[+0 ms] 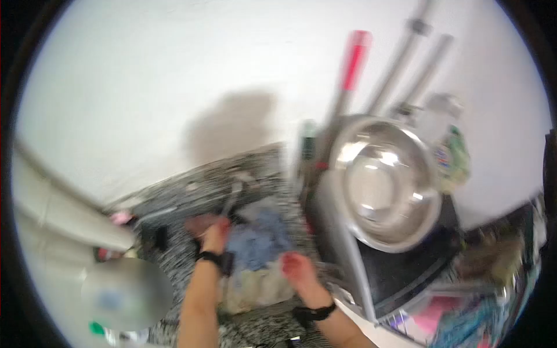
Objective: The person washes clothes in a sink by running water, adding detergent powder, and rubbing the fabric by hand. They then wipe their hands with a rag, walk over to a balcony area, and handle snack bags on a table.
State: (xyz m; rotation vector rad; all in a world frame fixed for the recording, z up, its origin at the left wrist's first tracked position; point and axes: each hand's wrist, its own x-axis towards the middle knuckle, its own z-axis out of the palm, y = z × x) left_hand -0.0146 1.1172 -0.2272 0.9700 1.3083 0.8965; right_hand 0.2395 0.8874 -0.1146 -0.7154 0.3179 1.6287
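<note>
Motion blur smears much of the view. My left hand (213, 231), with a dark band on its wrist, reaches to the tap (234, 194) end of a sink set in a speckled stone counter (180, 200). Its fingers blur into a reddish-brown patch, and I cannot tell whether that is something held. My right hand (299, 272), also with a dark wristband, is at the right edge of the sink, its fingers seemingly curled but smeared. Between the hands lies a heap of blue cloth (261, 240), with pale yellowish cloth (255, 290) nearer to me.
On the right, a large steel bowl (426, 223) leans over a dark surface. Behind it stand a red-handled pole (353, 61) and grey poles. A green-labelled bag or pouch (454, 159) is against the wall. At the lower left is a round whitish object (127, 293).
</note>
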